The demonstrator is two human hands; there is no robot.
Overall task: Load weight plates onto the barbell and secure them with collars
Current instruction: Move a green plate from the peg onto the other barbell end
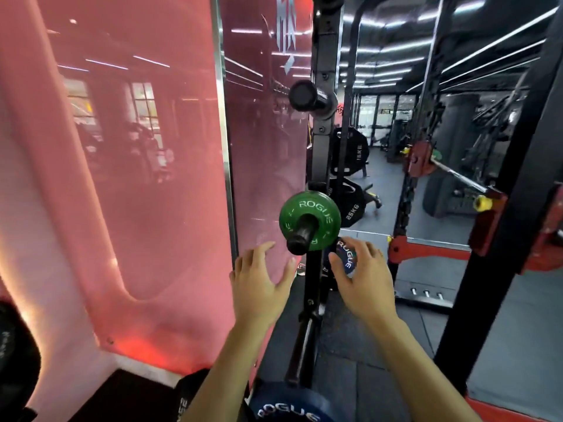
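Observation:
A small green Rogue plate (316,208) hangs on a black storage peg (300,237) of the rack upright. Just below and right of it, my right hand (362,275) is closed around a small blue Rogue plate (345,254), with fingers over its rim. My left hand (262,281) hovers open to the left of the peg, fingers spread, holding nothing. A larger blue Rogue plate (286,406) sits low at the bottom edge. The barbell (457,175) rests on the rack at the right, with a red plate (422,159) on its far end.
Black 15 kg (353,150) and 25 kg (350,205) plates hang on the upright behind. An empty peg (307,95) sticks out higher up. A pink glossy wall panel (137,162) fills the left. A black and red rack post (499,239) stands at the right.

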